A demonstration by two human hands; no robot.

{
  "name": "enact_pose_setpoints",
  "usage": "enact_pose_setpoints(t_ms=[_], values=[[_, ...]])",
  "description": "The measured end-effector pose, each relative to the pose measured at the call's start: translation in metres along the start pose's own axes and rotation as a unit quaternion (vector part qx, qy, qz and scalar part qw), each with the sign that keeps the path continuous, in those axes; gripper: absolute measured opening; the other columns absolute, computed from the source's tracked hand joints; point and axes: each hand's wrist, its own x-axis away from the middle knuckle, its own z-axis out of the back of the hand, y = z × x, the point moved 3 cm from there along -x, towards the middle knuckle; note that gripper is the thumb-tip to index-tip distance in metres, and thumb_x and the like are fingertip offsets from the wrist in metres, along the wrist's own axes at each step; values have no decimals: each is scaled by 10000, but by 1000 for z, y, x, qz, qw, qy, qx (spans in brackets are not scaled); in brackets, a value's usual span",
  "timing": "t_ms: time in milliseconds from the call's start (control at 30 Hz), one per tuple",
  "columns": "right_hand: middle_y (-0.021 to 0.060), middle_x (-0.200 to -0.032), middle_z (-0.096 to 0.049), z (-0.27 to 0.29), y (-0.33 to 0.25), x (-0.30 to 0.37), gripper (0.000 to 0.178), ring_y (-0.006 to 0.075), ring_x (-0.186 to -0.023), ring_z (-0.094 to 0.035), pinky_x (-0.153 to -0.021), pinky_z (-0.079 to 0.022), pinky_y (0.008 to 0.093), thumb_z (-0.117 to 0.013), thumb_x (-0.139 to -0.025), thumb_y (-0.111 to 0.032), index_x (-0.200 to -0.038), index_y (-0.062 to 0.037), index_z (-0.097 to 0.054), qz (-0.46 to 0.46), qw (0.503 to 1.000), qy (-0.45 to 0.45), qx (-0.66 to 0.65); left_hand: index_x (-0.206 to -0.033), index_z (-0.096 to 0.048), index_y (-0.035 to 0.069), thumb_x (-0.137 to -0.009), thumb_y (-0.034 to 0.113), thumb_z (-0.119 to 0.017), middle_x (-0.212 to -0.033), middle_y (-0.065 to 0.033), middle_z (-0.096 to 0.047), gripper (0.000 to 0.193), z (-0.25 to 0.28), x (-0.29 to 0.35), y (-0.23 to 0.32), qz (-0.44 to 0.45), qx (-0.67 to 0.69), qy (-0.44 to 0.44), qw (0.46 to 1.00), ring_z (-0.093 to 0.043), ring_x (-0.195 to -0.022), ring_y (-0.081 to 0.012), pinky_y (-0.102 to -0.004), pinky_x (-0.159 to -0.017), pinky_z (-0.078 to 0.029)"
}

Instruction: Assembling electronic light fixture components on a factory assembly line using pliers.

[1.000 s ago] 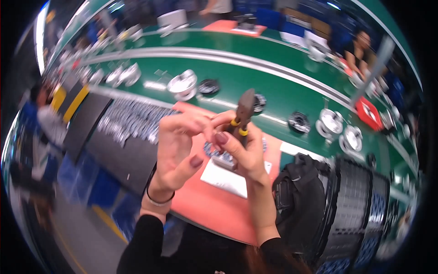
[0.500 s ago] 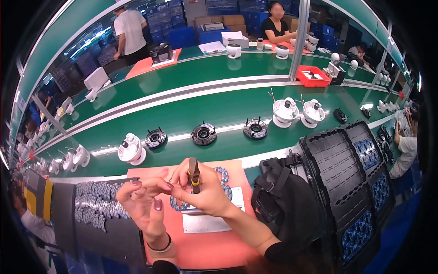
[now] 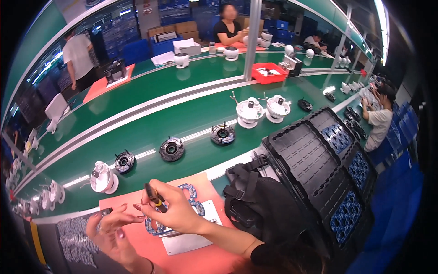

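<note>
My right hand (image 3: 179,213) is closed around a dark hand tool (image 3: 154,197) with a yellow band, its kind not clear from here. Under that hand lie blue ring-shaped circuit boards (image 3: 197,208), partly covered by my fingers, on and beside a pale metal plate (image 3: 182,246). To the left, my left hand (image 3: 114,235) hovers with bent, parted fingers, and nothing shows between them. Its fingertips come near the right hand's fingers. A salmon-coloured mat (image 3: 200,182) lies beneath it all.
A dark board with heaped small grey-blue parts (image 3: 77,237) lies at left. On the green conveyor (image 3: 150,153) stand black round bases (image 3: 172,149) and white bowl-shaped units (image 3: 104,177). A black bag (image 3: 260,205) and a black tray (image 3: 301,150) with blue boards flank the right. Other people work beyond.
The whole view has turned to the right, so the bench sits further left. My right hand still grips the tool, now tilted. The left hand's fingertips have drawn slightly apart from the right hand.
</note>
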Motion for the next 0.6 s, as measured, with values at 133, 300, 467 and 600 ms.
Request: enact_pose_setpoints(t_ms=[133, 300, 467, 600], values=[[24, -931, -581, 4, -6, -2, 229, 95, -814, -530, -751, -465, 272, -713, -870, -111, -1020, -22, -565, -25, 999, -41, -17, -1409, -262, -21, -975, 216, -483, -933, -186, -621, 542, -4, -1, 9, -56, -53, -35, 996, -649, -755, -256, -365, -851, -522], [52, -919, -572, -6, -6, 1, 217, 135, -812, -528, -694, -425, 287, -701, -857, -96, -1016, -25, -572, 5, 996, -83, -38, -1394, -300, -15, -971, 226, -511, -1009, -183, -609, 531, -17, -3, 5, 7, -44, -28, 999, -615, -916, -230, -336, -837, -505], [62, -884, -549, -5, -9, 0, 180, 166, -810, -531, -684, -418, 299, -695, -812, -60, -930, -25, -564, 32, 996, -81, -5, -1387, -307, -17, -970, 198, -514, -1040, -192, -607, 513, -9, -6, 9, 34, -13, -49, 998, -628, -912, -238, -331, -803, -518], [60, -883, -547, -3, -13, 0, 182, 197, -816, -526, -715, -427, 320, -693, -778, -49, -897, -29, -557, 37, 998, -56, 10, -1375, -330, -17, -974, 205, -506, -1036, -190, -612, 491, -13, -9, 11, 17, -9, -78, 997, -633, -902, -240, -325, -800, -517]])
